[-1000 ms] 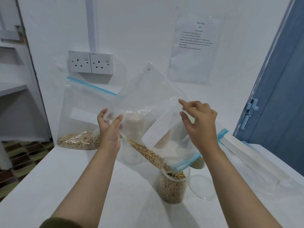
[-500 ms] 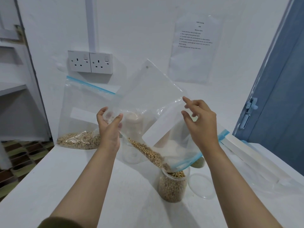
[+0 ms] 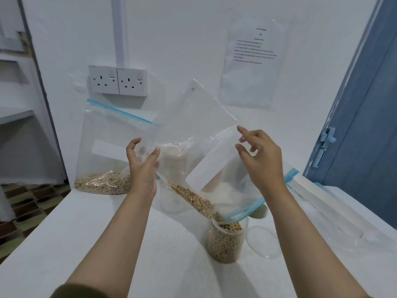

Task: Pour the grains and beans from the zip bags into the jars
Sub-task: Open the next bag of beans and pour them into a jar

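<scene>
Both hands hold one clear zip bag (image 3: 199, 125) up over the middle of the white bench (image 3: 90, 239). The left hand (image 3: 142, 164) pinches the bag's lower left edge between thumb and curled fingers. The right hand (image 3: 261, 157) grips the bag's right edge where the white label strip begins, thumb in front and index finger raised; how firmly the other fingers close cannot be told.

The bag is tilted with its closed bottom corner high toward the wall and its blue zip mouth low on the right. A line of pale beans (image 3: 191, 198) lies along the lower fold and runs down to the mouth, which sits just above the open rim of a clear jar (image 3: 225, 244). That jar stands upright on the bench toward the near right side and is nearly full of the same beans. A clear round lid (image 3: 263, 241) lies flat just beside it on the right.

Behind the held bag, near the back edge, stand another jar (image 3: 173, 168) and a further bag holding white grain (image 3: 227, 188), both seen only through plastic. At the back left corner a second zip bag (image 3: 105, 147) leans against the wall with brownish grain in its bottom. A double wall socket (image 3: 118, 80) and a printed sheet (image 3: 253, 61) are fixed to the wall above.
</scene>
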Action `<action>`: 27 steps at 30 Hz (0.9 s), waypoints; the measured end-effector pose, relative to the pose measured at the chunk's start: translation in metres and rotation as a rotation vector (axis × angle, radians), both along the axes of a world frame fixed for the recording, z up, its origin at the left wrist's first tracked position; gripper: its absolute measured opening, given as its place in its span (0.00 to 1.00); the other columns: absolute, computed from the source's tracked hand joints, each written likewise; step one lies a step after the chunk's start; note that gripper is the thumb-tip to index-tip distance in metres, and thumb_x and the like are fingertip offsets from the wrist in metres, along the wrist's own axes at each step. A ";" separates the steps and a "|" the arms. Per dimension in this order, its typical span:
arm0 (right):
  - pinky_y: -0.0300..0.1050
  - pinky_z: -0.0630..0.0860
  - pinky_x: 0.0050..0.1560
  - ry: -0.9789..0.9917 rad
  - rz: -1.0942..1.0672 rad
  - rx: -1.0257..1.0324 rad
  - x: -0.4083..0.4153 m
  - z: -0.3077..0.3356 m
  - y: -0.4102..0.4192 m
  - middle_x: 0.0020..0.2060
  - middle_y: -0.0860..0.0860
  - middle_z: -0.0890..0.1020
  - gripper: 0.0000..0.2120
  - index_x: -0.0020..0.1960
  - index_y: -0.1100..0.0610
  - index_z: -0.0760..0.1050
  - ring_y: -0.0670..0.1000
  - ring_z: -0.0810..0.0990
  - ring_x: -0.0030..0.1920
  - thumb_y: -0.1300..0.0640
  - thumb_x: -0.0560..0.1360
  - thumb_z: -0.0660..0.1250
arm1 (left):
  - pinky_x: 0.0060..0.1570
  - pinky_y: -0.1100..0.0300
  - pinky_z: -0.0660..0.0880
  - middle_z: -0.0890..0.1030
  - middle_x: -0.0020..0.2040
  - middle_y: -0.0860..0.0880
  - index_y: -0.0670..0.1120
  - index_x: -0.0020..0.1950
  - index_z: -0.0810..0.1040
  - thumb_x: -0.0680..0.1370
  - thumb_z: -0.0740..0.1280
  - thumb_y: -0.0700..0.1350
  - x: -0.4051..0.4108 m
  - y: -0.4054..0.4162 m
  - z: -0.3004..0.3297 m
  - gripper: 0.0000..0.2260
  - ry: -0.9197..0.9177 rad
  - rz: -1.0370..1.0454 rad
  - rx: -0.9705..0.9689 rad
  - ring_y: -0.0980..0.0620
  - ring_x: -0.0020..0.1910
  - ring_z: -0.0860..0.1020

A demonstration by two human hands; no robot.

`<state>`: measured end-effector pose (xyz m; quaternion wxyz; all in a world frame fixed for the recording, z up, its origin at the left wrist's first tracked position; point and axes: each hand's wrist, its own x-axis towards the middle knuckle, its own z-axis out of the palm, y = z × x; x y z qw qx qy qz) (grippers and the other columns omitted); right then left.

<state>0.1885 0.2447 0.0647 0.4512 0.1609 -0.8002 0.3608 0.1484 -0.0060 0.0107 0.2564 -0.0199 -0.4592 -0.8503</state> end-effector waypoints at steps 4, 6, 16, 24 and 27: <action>0.67 0.74 0.51 0.013 0.004 -0.003 0.001 -0.001 -0.001 0.47 0.41 0.77 0.21 0.66 0.46 0.77 0.37 0.73 0.41 0.61 0.76 0.70 | 0.53 0.56 0.73 0.69 0.70 0.46 0.64 0.56 0.72 0.78 0.70 0.37 0.001 0.000 0.003 0.21 0.003 -0.007 -0.005 0.52 0.56 0.76; 0.67 0.74 0.51 0.027 0.005 -0.004 0.001 -0.002 -0.001 0.47 0.41 0.77 0.21 0.66 0.47 0.77 0.38 0.73 0.42 0.61 0.76 0.70 | 0.54 0.57 0.73 0.69 0.70 0.46 0.64 0.56 0.72 0.78 0.70 0.37 0.002 0.000 0.003 0.21 0.003 -0.009 -0.004 0.52 0.56 0.76; 0.67 0.75 0.49 0.027 -0.009 0.032 0.003 -0.001 -0.002 0.47 0.44 0.80 0.21 0.67 0.48 0.77 0.46 0.75 0.41 0.61 0.76 0.71 | 0.55 0.57 0.72 0.69 0.71 0.45 0.63 0.55 0.71 0.79 0.69 0.38 0.005 0.001 0.005 0.19 -0.010 -0.025 0.017 0.53 0.59 0.75; 0.67 0.75 0.49 0.029 -0.017 0.017 0.005 -0.002 -0.001 0.47 0.42 0.79 0.21 0.66 0.45 0.77 0.47 0.75 0.41 0.62 0.76 0.70 | 0.53 0.59 0.74 0.71 0.68 0.48 0.62 0.58 0.71 0.79 0.69 0.38 0.004 -0.002 0.006 0.19 -0.011 -0.027 0.016 0.55 0.56 0.77; 0.67 0.75 0.50 0.027 -0.025 0.022 0.005 -0.002 -0.001 0.47 0.40 0.79 0.21 0.66 0.44 0.76 0.46 0.74 0.43 0.61 0.77 0.70 | 0.53 0.58 0.74 0.71 0.69 0.48 0.62 0.58 0.71 0.79 0.69 0.39 0.004 -0.003 0.005 0.19 -0.018 -0.021 0.018 0.56 0.55 0.77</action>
